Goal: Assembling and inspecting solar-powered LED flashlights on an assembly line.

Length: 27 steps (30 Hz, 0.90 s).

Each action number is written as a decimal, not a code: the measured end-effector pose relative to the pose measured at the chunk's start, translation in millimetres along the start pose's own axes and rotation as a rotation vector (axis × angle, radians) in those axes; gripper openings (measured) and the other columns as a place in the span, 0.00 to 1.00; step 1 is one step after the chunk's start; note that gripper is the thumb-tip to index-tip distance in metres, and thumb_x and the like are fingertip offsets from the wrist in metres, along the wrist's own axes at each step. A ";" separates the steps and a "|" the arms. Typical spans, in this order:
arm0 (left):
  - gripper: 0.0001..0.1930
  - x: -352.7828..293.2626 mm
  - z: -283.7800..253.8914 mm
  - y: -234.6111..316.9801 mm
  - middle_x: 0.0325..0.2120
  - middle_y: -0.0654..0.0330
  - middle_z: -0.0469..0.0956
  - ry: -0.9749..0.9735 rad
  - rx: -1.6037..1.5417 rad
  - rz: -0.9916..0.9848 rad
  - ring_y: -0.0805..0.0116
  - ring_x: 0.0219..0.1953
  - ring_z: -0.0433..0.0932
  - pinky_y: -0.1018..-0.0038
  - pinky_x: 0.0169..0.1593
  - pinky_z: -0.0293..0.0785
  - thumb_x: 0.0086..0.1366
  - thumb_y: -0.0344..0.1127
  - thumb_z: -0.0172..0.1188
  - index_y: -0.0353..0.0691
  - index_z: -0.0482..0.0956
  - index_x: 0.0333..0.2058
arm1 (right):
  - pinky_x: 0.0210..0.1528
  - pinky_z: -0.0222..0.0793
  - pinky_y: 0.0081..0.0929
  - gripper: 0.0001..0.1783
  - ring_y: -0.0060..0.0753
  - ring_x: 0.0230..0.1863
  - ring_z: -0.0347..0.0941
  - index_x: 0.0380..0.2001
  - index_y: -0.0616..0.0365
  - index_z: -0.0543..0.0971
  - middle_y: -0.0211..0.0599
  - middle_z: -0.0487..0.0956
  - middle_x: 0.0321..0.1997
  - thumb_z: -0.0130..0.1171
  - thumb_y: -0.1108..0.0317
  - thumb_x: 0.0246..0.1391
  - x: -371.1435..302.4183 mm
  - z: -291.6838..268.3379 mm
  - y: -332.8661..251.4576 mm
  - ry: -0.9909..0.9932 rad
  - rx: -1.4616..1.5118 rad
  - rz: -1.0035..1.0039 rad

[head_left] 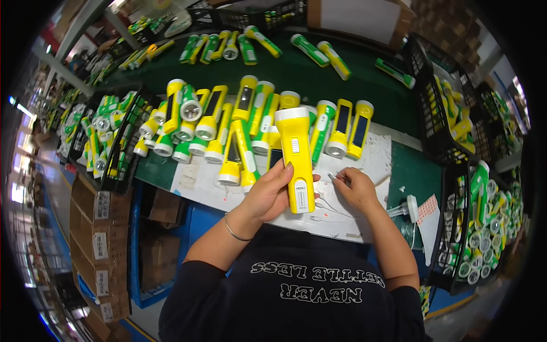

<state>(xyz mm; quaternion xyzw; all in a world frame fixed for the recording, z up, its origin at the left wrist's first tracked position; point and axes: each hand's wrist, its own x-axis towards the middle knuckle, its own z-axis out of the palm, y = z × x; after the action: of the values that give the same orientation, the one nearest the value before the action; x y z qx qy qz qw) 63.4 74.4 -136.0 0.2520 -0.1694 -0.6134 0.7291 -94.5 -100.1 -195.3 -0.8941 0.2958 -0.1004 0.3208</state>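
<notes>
My left hand (270, 191) is closed around a yellow flashlight (300, 159) with a white head. The flashlight stands nearly upright in the picture, head away from me, its white switch and label facing up. To its right, my right hand (358, 188) pinches a small pale cable plug (331, 176) between thumb and fingertips. Thin white cable (337, 212) lies in loops on the white board just below that hand. Beyond both hands, several green and yellow flashlights (246, 97) lie heaped on the board, some with dark solar panels showing.
Black crates of flashlights stand at the left (126, 154) and right (456, 228). More flashlights (307, 50) lie along the far green surface (370, 97). A white adapter (411, 208) and a dotted sticker sheet (427, 210) sit right of the board. Cardboard boxes (85, 222) are lower left.
</notes>
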 end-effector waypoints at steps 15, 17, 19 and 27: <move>0.19 -279.3 -133.4 155.5 0.39 0.59 0.71 1.076 0.270 1.205 0.63 0.42 0.73 0.64 0.44 0.73 0.57 0.32 0.59 0.42 0.65 0.46 | 0.24 0.52 0.10 0.05 0.09 0.23 0.56 0.25 0.60 0.70 0.19 0.64 0.22 0.56 0.74 0.50 6.9 17.6 48.7 -0.101 0.425 0.055; 0.17 -342.3 -154.1 163.3 0.27 0.69 0.69 1.481 0.373 1.096 0.81 0.24 0.65 0.84 0.25 0.61 0.56 0.45 0.61 0.49 0.68 0.40 | 0.23 0.51 0.09 0.05 0.09 0.22 0.56 0.25 0.59 0.70 0.19 0.64 0.22 0.55 0.74 0.50 10.5 13.9 42.7 -0.137 0.420 0.087; 0.14 -394.3 -174.7 171.6 0.18 0.72 0.63 1.626 0.267 1.137 0.85 0.13 0.55 0.89 0.13 0.46 0.55 0.44 0.63 0.51 0.69 0.34 | 0.21 0.50 0.10 0.05 0.08 0.21 0.56 0.24 0.59 0.70 0.19 0.65 0.20 0.55 0.74 0.51 15.2 11.6 38.5 -0.150 0.398 0.071; 0.31 -531.0 -244.5 258.8 0.49 0.54 0.64 1.383 -0.190 1.594 0.58 0.47 0.69 0.66 0.50 0.71 0.53 0.45 0.65 0.37 0.61 0.49 | 0.22 0.52 0.11 0.07 0.10 0.20 0.57 0.23 0.59 0.71 0.20 0.66 0.19 0.56 0.70 0.51 16.9 9.7 27.0 -0.132 0.304 0.143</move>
<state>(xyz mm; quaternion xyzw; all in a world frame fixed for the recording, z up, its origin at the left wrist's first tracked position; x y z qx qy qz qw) 307.8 664.8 -153.5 0.3043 0.2150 0.3082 0.8753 -89.9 -121.8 -220.1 -0.8167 0.3183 -0.0620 0.4772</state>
